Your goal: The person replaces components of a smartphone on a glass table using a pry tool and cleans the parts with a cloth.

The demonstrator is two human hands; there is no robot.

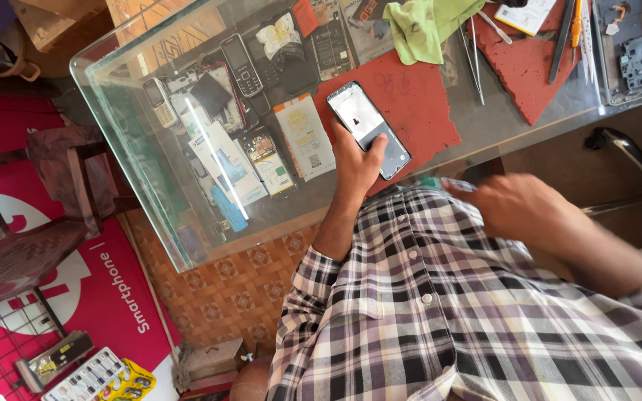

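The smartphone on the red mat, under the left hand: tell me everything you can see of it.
The smartphone is a slim dark-framed slab lying flat and diagonal on the red mat atop the glass counter. Its upper face looks pale and glossy, with a small dark mark near the middle. The left hand rests on its near end, thumb across the lower part. Whether this face is screen or back is unclear.

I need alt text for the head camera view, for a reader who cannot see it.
A person in a checked shirt presses the left hand on a smartphone lying on a red mat on a glass counter. The right hand is blurred near the counter's edge. Old phones, tweezers and a green cloth lie around.
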